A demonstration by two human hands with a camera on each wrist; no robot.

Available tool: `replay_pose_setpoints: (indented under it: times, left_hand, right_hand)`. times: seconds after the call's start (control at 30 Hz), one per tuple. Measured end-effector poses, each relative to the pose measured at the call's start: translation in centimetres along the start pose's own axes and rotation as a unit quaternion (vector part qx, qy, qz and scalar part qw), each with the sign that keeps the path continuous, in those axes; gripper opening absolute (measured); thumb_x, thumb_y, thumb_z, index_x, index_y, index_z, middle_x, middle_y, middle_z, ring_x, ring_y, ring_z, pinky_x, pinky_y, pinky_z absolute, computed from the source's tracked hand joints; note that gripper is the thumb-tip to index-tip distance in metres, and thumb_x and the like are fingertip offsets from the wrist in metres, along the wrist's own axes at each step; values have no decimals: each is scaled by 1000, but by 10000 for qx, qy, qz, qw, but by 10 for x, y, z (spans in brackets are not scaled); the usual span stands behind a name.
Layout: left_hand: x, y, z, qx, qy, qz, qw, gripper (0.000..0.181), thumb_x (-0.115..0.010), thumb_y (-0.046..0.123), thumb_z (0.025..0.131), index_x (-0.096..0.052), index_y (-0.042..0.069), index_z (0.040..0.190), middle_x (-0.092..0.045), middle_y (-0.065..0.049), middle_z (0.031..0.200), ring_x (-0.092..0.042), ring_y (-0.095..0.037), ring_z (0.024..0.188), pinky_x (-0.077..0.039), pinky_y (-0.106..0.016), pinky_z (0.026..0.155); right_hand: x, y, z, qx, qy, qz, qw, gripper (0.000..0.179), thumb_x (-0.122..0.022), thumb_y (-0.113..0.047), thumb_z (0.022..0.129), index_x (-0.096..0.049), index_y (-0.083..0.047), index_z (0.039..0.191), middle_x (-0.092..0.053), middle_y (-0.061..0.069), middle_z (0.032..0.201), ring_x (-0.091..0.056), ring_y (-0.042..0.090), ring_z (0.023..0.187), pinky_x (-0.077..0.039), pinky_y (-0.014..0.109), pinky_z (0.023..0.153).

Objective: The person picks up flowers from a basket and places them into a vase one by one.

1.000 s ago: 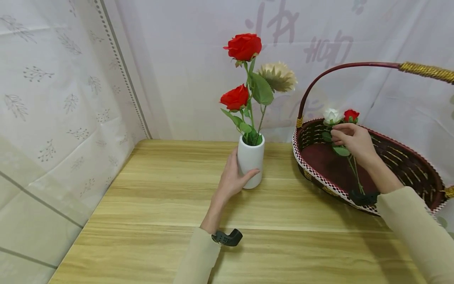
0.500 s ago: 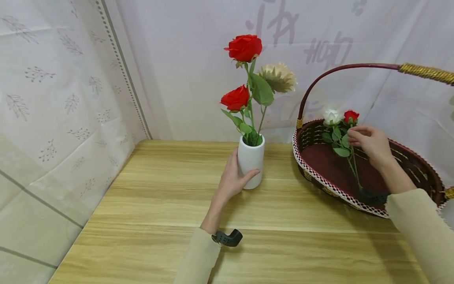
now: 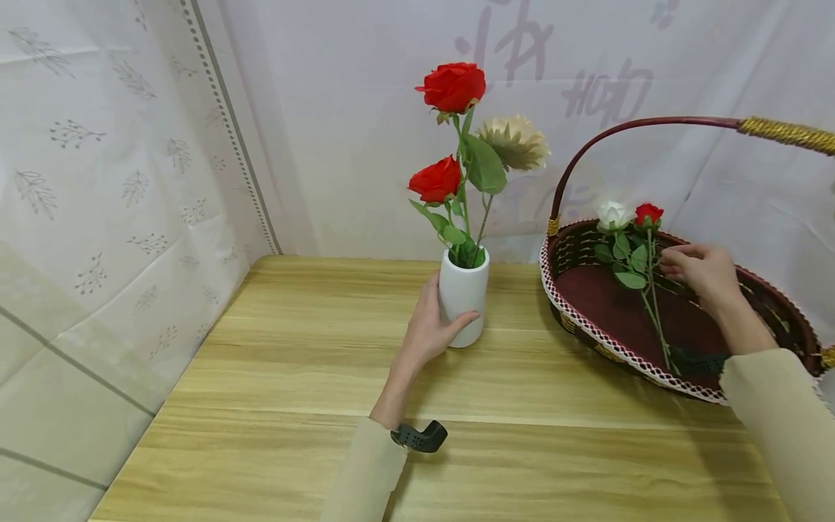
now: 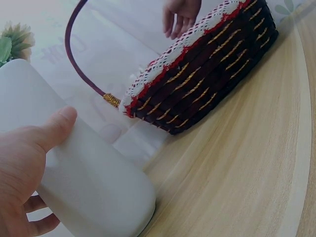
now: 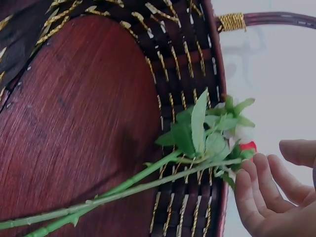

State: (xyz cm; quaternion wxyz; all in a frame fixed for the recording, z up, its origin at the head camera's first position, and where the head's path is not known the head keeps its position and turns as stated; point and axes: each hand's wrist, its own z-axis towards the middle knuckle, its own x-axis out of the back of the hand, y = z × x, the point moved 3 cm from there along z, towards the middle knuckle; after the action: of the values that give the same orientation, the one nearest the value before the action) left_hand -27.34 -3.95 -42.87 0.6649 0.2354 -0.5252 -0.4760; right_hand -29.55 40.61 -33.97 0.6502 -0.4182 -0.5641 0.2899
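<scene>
In the head view my left hand (image 3: 427, 328) grips a white vase (image 3: 466, 301) on the table, thumb across its front. Two red roses (image 3: 450, 88) and a cream flower (image 3: 514, 143) stand in the vase. My right hand (image 3: 706, 277) hovers over the wicker basket (image 3: 625, 357), fingers loosely bent and thumb apart, with nothing held. Just left of it a white rose (image 3: 615, 216) and a small red rose (image 3: 649, 214) lean on the basket's far wall, their green stems (image 5: 143, 170) lying across its floor. The right fingertips are close to the small red rose; contact is uncertain.
The basket's tall handle (image 3: 652, 122), partly wound with gold cord, arches up at the right. A wooden table (image 3: 293, 348) carries vase and basket. Printed white cloth (image 3: 352, 130) hangs behind and at the left. Black straps are on both wrists.
My right hand has let go of the flowers in the basket and moved right and slightly down, uncovering the stems and leaves. My left hand keeps its grip on the vase.
</scene>
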Motion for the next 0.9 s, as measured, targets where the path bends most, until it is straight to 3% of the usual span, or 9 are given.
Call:
replay_pose_setpoints:
  times: [0.3,0.57,0.7,0.9]
  left_hand:
    - [-1,-1,1,-80,22,1,10000,97,-79,47,87,-21,16,159,-41,-10,149,-47,-25,129,-44,-49,104]
    - [0,-1,0,-60,20,8,10000,97,-78,46,87,-21,15,159,-41,-10,149,-47,-25,129,-43,-49,105]
    - [0,-1,-1,-72,47,6,10000,97,-79,46,87,-22,14,159,-41,-11,149,-47,-25,129,-44,-49,105]
    - [0,0,-1,-79,53,-10,10000,97,-79,45,87,-21,14,159,-41,-11,149,-47,-25,129,-43,-49,105]
  right_hand:
    - [5,19,2,-358,-195,-171,9990,46,-55,-35,103,-54,5,127,-64,-23,73,-64,-4,68,-55,18,64]
    - [0,37,8,-493,-692,-457,9953,62,-48,-27,107,-35,23,142,-60,-19,83,-63,-6,73,-59,26,74]
    - [-3,43,11,-551,-794,-396,9945,61,-46,-23,107,-31,25,143,-61,-16,87,-61,-7,72,-58,25,71]
    - [-8,46,14,-617,-805,-200,9946,63,-46,-23,107,-27,24,145,-55,-21,83,-63,-5,73,-58,25,73]
